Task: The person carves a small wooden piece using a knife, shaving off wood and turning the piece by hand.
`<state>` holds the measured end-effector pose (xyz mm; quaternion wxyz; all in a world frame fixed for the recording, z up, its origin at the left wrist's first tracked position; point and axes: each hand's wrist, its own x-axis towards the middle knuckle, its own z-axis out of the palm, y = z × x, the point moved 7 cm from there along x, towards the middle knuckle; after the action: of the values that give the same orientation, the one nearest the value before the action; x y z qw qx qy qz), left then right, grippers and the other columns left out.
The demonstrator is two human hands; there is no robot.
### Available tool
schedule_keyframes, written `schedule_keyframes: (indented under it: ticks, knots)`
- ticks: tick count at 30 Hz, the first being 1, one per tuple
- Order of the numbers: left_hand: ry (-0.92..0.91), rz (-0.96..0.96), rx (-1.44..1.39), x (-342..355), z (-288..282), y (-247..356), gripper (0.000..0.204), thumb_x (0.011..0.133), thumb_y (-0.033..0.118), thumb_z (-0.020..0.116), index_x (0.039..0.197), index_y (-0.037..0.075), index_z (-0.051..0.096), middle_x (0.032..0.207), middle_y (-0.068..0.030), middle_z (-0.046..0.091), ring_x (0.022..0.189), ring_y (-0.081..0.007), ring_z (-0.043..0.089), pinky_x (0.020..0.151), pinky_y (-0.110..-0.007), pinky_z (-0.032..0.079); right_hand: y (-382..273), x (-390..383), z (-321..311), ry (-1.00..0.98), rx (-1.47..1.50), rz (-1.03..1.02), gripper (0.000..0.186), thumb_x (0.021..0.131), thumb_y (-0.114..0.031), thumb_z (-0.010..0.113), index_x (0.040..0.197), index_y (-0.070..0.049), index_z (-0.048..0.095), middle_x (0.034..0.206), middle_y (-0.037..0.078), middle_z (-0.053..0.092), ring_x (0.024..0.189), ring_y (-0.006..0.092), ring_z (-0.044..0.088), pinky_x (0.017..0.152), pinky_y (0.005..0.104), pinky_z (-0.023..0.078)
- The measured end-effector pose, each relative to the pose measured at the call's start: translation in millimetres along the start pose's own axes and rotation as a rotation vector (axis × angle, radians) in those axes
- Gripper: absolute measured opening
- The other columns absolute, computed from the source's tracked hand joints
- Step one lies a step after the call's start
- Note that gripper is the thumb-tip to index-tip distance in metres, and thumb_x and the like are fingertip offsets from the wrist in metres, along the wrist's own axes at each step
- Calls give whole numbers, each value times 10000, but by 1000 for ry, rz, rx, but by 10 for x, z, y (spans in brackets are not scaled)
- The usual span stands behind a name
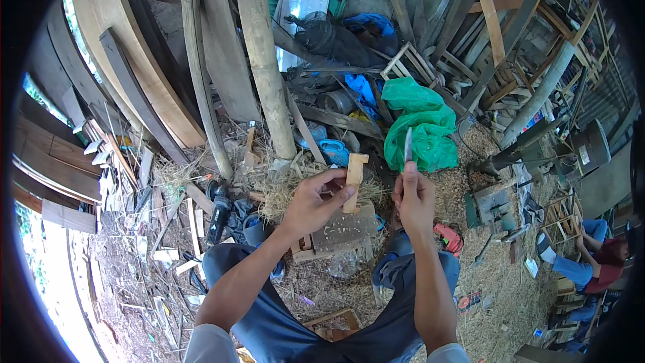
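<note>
My left hand (pixel 318 203) is closed around a small, pale wooden block (pixel 354 181) with a notched upper end, held upright between thumb and fingers. In my right hand (pixel 414 203) is a knife (pixel 408 142), gripped low with its blade pointing up and away from me. Blade and block are apart. Below the block, between my knees, stands a low wooden stool (pixel 342 232) with shavings on its top. The knife's handle is mostly hidden by my fingers.
A green plastic bag (pixel 423 124) lies just beyond my right hand. An angle grinder (pixel 218 212) rests on the littered ground at left, near leaning planks (pixel 134 60). A red tool (pixel 448 238) is by my right knee. Another person (pixel 598 255) sits at far right.
</note>
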<state>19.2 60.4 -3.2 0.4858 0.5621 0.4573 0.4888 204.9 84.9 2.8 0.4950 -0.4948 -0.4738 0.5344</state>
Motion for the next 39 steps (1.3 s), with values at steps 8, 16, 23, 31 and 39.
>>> schedule_keyframes:
  ticks: [8, 16, 23, 31, 39]
  knots:
    - [-62, -134, -5, -5, 27, -53, 333, 863, 175, 638, 1130, -11, 563, 947, -65, 622, 815, -101, 592, 692, -265, 519, -139, -43, 90, -25, -419, -193, 211, 827, -195, 681, 803, -24, 560, 631, -52, 479, 559, 30, 387, 500, 202, 311]
    - [-123, -61, 122, -23, 57, -123, 356, 889, 156, 593, 1198, -11, 532, 980, -78, 618, 842, -115, 576, 723, -267, 490, -187, -81, 206, -115, -180, -94, 246, 837, -135, 650, 1056, -29, 619, 780, -33, 553, 680, 30, 444, 601, 199, 365]
    - [-175, 101, 273, -74, 196, 152, 416, 878, 177, 598, 1242, 5, 494, 1021, -106, 623, 903, -154, 594, 769, -304, 484, -18, 7, 107, -17, -319, -94, 217, 811, -140, 673, 976, -2, 640, 677, -25, 563, 604, 45, 466, 555, 220, 381]
    - [-226, -36, 267, -124, 200, -12, 362, 918, 156, 512, 1232, -19, 474, 900, -61, 641, 747, -127, 573, 649, -285, 466, -137, -38, 126, 79, -513, -202, 285, 757, -238, 740, 914, -19, 648, 575, -10, 523, 517, 45, 406, 482, 231, 323]
    - [-306, -166, -74, -80, 176, 37, 266, 952, 162, 455, 1127, -21, 534, 840, -54, 632, 604, -69, 497, 529, -227, 422, -108, -20, 122, 9, -376, -252, 248, 793, -229, 707, 832, 2, 626, 626, 23, 550, 568, 69, 463, 524, 242, 383]
